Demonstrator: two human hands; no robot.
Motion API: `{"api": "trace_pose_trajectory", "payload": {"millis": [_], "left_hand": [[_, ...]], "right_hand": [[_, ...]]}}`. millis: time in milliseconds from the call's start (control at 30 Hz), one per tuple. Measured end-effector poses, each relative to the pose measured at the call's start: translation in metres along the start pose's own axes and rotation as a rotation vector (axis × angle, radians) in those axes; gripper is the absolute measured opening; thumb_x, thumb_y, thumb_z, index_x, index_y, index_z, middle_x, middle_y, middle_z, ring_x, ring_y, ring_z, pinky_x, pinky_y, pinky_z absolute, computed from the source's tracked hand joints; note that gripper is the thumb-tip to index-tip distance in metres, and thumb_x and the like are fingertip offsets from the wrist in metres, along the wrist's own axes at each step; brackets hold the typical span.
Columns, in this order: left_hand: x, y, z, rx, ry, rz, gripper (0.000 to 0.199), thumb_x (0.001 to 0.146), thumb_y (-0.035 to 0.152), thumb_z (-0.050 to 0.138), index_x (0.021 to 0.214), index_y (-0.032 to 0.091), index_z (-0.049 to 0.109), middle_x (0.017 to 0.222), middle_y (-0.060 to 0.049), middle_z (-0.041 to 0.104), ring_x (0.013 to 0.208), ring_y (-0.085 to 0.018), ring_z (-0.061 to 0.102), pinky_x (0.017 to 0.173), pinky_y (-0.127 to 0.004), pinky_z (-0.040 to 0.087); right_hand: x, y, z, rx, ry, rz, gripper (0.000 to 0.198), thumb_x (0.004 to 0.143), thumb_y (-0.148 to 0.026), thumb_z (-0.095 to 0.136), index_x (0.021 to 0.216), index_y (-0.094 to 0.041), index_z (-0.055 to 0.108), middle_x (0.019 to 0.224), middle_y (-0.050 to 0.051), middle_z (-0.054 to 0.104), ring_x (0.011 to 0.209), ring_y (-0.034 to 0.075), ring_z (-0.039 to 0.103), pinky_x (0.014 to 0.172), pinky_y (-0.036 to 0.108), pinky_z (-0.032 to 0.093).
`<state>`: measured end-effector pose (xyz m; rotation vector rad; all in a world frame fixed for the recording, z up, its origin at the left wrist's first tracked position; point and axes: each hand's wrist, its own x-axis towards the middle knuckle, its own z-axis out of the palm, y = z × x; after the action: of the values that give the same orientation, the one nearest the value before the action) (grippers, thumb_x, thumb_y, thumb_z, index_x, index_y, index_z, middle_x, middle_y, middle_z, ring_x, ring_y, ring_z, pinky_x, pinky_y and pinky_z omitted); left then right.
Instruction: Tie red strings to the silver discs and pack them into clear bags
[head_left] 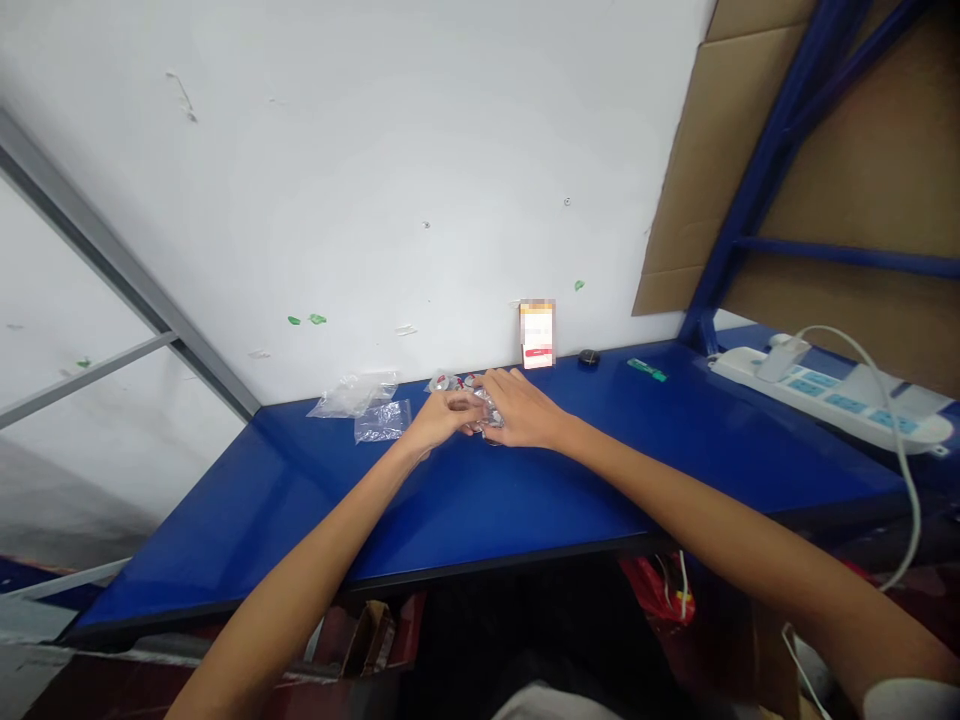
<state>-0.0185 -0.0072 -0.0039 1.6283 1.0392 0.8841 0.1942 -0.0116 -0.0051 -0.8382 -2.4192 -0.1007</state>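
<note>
**Both hands on a clear plastic packet near wall**

Clock centred on hands, 12 toward the wall (360,180). L hand (444,418), on packet's 9 side, had thumb + fingertips together, clamped on the clear plastic packet (491,408). R hand (523,408), on its 3 side, curled over it, fingers clamped too, tho tips partly hidden. Two-sided grip prob. b/c thin film slips & folds. Packet sat betw. hands over blue table (487,510); cdn't tell if touching.

Small round pcs (443,382) w/ red lay at 10, just beside L hand, prob. for short reach. Loose clear bags (352,396) lay at 9, prob. to leave elbow rm. Phone (538,338) stood upright at 1 against wall, screen facing person, prob. for easy viewing. Black disc (589,357) at 2, green item (646,370) betw. 2 & 3. Power strip (832,398) well off at 3, prob. keeping cord (909,470) away from hands.
</note>
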Motion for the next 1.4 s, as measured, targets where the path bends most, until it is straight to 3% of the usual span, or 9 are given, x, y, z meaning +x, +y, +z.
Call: {"api": "trace_pose_trajectory", "payload": {"millis": [200, 433, 567, 733, 933, 1133, 1233, 1300, 1400], "left_hand": [[0.001, -0.008, 0.006, 0.043, 0.055, -0.011, 0.013, 0.077, 0.029, 0.078, 0.075, 0.016, 0.076, 0.066, -0.003, 0.067, 0.057, -0.014, 0.059, 0.055, -0.025, 0.048], [0.003, -0.013, -0.002, 0.221, 0.063, 0.083, 0.035, 0.081, 0.045, 0.078, 0.062, 0.018, 0.069, 0.054, 0.0, 0.059, 0.049, -0.012, 0.049, 0.048, -0.024, 0.036], [0.003, -0.008, -0.01, 0.272, 0.051, 0.119, 0.038, 0.084, 0.052, 0.076, 0.065, 0.019, 0.073, 0.056, -0.002, 0.064, 0.05, -0.014, 0.053, 0.049, -0.025, 0.039], [0.004, -0.006, -0.014, 0.351, 0.053, 0.145, 0.037, 0.089, 0.043, 0.067, 0.061, 0.02, 0.073, 0.053, -0.001, 0.064, 0.049, -0.015, 0.058, 0.053, -0.027, 0.043], [0.002, -0.003, -0.009, 0.455, 0.071, 0.163, 0.036, 0.089, 0.034, 0.063, 0.056, 0.02, 0.069, 0.05, 0.0, 0.062, 0.048, -0.015, 0.056, 0.056, -0.029, 0.042], [0.008, -0.008, -0.024, 0.235, 0.115, 0.204, 0.04, 0.097, 0.046, 0.052, 0.084, 0.019, 0.078, 0.074, -0.004, 0.072, 0.062, -0.017, 0.063, 0.062, -0.029, 0.049], [0.011, -0.017, -0.03, 0.425, 0.07, 0.251, 0.023, 0.087, 0.038, 0.068, 0.097, 0.022, 0.081, 0.083, -0.003, 0.075, 0.066, -0.018, 0.064, 0.064, -0.029, 0.049], [0.011, -0.022, -0.029, 0.559, -0.007, 0.312, 0.024, 0.08, 0.034, 0.078, 0.102, 0.024, 0.082, 0.087, -0.002, 0.077, 0.068, -0.019, 0.064, 0.067, -0.03, 0.049], [0.01, -0.023, -0.026, 0.647, -0.07, 0.372, 0.02, 0.086, 0.038, 0.077, 0.101, 0.026, 0.082, 0.091, -0.003, 0.078, 0.072, -0.019, 0.064, 0.072, -0.031, 0.048]], "right_hand": [[0.001, -0.005, 0.006, -0.05, -0.029, -0.043, 0.054, 0.088, -0.023, 0.068, 0.137, -0.014, 0.049, 0.129, 0.019, 0.061, 0.115, 0.036, 0.057, 0.095, 0.047, 0.043], [0.003, -0.005, 0.003, -0.118, -0.05, -0.026, 0.043, 0.087, -0.027, 0.071, 0.125, -0.015, 0.055, 0.121, 0.018, 0.064, 0.107, 0.035, 0.058, 0.09, 0.045, 0.041], [0.003, 0.0, 0.001, -0.193, -0.072, -0.005, 0.029, 0.09, -0.035, 0.071, 0.111, -0.018, 0.059, 0.11, 0.016, 0.068, 0.1, 0.034, 0.057, 0.087, 0.044, 0.039], [0.003, 0.007, -0.004, -0.165, -0.043, 0.04, 0.035, 0.087, -0.04, 0.072, 0.11, -0.018, 0.059, 0.107, 0.014, 0.069, 0.099, 0.033, 0.058, 0.089, 0.043, 0.038], [0.004, 0.006, -0.004, -0.031, -0.08, 0.076, 0.026, 0.084, -0.03, 0.072, 0.102, -0.021, 0.055, 0.101, 0.01, 0.071, 0.092, 0.028, 0.061, 0.082, 0.038, 0.039], [0.002, 0.016, -0.005, -0.058, -0.04, 0.232, 0.028, 0.087, -0.029, 0.074, 0.107, -0.02, 0.056, 0.1, 0.011, 0.072, 0.085, 0.028, 0.062, 0.075, 0.035, 0.04], [0.0, 0.023, -0.005, -0.046, -0.037, 0.27, 0.03, 0.085, -0.028, 0.075, 0.108, -0.02, 0.057, 0.097, 0.01, 0.072, 0.083, 0.027, 0.063, 0.072, 0.033, 0.04], [-0.001, 0.026, -0.004, -0.04, -0.042, 0.277, 0.031, 0.084, -0.027, 0.075, 0.11, -0.02, 0.058, 0.097, 0.009, 0.072, 0.083, 0.027, 0.064, 0.072, 0.033, 0.041], [-0.002, 0.027, -0.001, -0.053, -0.051, 0.273, 0.032, 0.084, -0.027, 0.074, 0.111, -0.019, 0.059, 0.098, 0.01, 0.072, 0.085, 0.027, 0.064, 0.074, 0.033, 0.041]]}}
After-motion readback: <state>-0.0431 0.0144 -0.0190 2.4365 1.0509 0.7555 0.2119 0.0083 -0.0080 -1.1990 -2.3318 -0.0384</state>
